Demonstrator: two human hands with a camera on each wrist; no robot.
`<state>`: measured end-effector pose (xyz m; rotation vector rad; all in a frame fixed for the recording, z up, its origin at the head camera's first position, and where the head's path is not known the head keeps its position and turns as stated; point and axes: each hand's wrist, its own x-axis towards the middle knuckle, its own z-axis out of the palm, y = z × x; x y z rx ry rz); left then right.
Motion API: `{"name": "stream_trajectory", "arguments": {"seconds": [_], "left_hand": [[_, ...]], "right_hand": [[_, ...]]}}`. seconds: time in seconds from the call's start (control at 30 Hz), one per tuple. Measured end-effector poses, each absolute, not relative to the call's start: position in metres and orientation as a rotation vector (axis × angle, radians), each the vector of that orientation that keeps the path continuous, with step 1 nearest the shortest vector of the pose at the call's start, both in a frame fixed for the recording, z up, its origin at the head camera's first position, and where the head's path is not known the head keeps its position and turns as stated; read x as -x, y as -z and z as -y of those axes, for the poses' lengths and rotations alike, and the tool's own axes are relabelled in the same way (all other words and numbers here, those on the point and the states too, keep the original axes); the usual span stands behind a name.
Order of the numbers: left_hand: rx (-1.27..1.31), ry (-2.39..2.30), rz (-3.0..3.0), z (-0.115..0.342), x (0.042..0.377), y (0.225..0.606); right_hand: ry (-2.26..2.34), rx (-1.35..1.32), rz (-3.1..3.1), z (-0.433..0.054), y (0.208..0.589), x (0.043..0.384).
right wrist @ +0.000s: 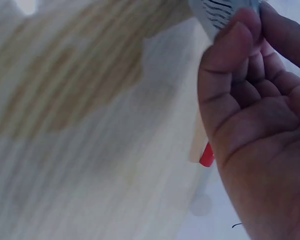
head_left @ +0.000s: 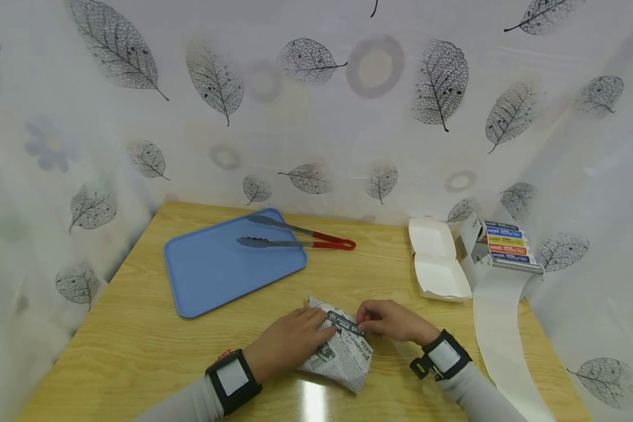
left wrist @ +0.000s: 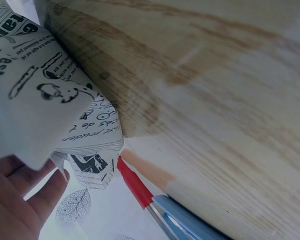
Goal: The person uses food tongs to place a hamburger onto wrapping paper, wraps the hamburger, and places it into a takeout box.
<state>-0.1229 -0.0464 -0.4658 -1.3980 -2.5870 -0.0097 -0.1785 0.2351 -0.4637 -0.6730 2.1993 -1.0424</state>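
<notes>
A packet wrapped in newspaper-print paper (head_left: 343,357) lies on the wooden table in front of me, its corners pointed. Across its upper part runs a dark strip (head_left: 343,322) with pale lettering. My left hand (head_left: 294,339) rests over the packet's left side, with relaxed fingers touching the paper. At the upper right edge my right hand (head_left: 392,320) pinches the paper between thumb and curled fingers. The right wrist view shows a printed bit of paper (right wrist: 217,15) at those fingertips. Folded, loose paper edges (left wrist: 40,145) stand by the left fingers in the left wrist view.
Behind the packet, a blue tray (head_left: 216,269) carries the ends of red-handled tongs (head_left: 327,240). At the right stand an open white takeaway box (head_left: 440,275) and a dispenser of boxed rolls (head_left: 506,243); a long pale paper strip (head_left: 501,334) trails forward. A leaf-print curtain (head_left: 316,129) hangs behind.
</notes>
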Motion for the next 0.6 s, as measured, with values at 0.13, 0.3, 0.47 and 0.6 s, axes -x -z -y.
{"name": "stream_trajectory", "arguments": {"seconds": [0.13,0.3,0.47,0.6], "left_hand": [[1.400,0.031,2.603,0.046,0.124,0.466],[1.411,0.001,2.621,0.047,0.124,0.466],[1.423,-0.088,2.587,0.046,0.124,0.467],[1.432,-0.127,2.600,0.046,0.123,0.467]], "right_hand": [[1.048,0.693,-2.238,-0.237,0.470,0.176],[1.046,0.724,-2.282,-0.238,0.475,0.175],[1.028,0.711,-2.322,-0.239,0.479,0.174],[1.018,0.691,-2.333,-0.239,0.481,0.172]]}}
